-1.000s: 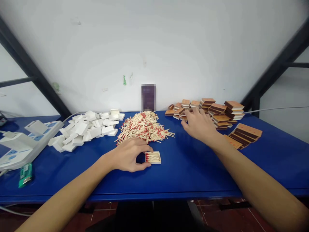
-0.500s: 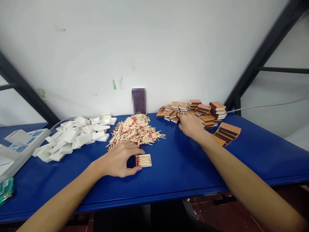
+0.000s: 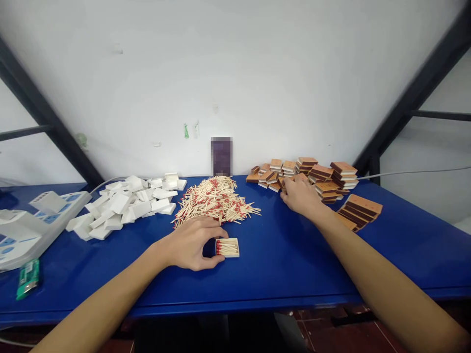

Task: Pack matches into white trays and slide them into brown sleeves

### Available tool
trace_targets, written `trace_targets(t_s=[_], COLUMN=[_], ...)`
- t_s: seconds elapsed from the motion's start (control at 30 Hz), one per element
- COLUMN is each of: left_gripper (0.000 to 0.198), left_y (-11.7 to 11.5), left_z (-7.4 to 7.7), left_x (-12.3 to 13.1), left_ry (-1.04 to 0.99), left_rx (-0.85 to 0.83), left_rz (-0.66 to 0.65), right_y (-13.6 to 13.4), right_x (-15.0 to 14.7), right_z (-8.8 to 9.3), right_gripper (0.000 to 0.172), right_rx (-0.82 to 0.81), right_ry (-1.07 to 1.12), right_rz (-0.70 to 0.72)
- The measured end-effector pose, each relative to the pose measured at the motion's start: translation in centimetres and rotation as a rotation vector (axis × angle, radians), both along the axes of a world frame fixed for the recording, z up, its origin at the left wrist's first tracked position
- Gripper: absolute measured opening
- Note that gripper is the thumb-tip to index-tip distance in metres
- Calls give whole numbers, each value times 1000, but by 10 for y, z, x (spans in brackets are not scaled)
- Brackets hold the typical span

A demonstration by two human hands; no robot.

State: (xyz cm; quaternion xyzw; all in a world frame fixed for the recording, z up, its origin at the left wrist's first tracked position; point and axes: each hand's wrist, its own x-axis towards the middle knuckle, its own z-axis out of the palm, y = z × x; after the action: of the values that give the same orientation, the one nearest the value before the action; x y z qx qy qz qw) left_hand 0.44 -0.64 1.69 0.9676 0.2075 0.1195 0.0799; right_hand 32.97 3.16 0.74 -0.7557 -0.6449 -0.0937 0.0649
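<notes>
My left hand [image 3: 196, 242] holds a small white matchbox tray [image 3: 238, 249] between thumb and fingers at its left end. Red-tipped matches [image 3: 228, 246] fill the tray, which lies flat on the blue table. Behind it rises a big loose heap of matches [image 3: 215, 198]. My right hand [image 3: 302, 195] reaches into the brown matchboxes [image 3: 319, 171] at the back right. Its fingers are closed on a matchbox [image 3: 281, 182] at the front of that pile, mostly hidden by the hand.
White empty trays [image 3: 119, 202] lie heaped at the back left. A power strip [image 3: 68, 208] with white plugs and a green packet [image 3: 28, 278] are at far left. A row of matchboxes [image 3: 360, 208] leans near my right forearm. A blurred dark card [image 3: 221, 156] stands against the wall.
The whole view has shifted, so everything appears farther right. My left hand keeps hold of the tray. My right hand stays at the matchbox pile with little visible movement.
</notes>
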Motion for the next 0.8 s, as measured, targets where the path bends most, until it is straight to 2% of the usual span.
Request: trace_targets(t_s=[0.13,0.27,0.3,0.37,0.43,0.5,0.53,0.6,0.7,0.8], left_gripper=[31,31,31,31,32,34,34,34,32,33], left_y=[0,1,1,1,1,1,1,2,3,4], left_z=[-2,-5,-5,-5,-5,-5,-5,-5,-6,-6], left_x=[-1,-1,-1,-1,-1,-1,-1,-2,-2,-1], left_ry=[-12,-24,-24,-21,-13,-9,-8,-9,-8,-5], left_rx=[13,6,7,20,38,48,47,40,24,15], left_rz=[-7,-7,-6,-1,14,36,45,54,52,58], right_y=[0,-7,-12,-23,-36,-48,-52,-59,-63,-64], right_x=[1,-10,-15,-30,-48,-63,-69,-76,-74,-70], right_z=[0,12,17,24,26,24,22,19,20,24], right_gripper=[35,37,37,34,37,44,48,52,61,56], right_rx=[2,89,166,182,8,-215,-274,-355,-380,-363], right_ry=[30,54,98,225,370,452,475,505,486,442], right_rz=[22,71,146,466,752,920,966,999,977,918])
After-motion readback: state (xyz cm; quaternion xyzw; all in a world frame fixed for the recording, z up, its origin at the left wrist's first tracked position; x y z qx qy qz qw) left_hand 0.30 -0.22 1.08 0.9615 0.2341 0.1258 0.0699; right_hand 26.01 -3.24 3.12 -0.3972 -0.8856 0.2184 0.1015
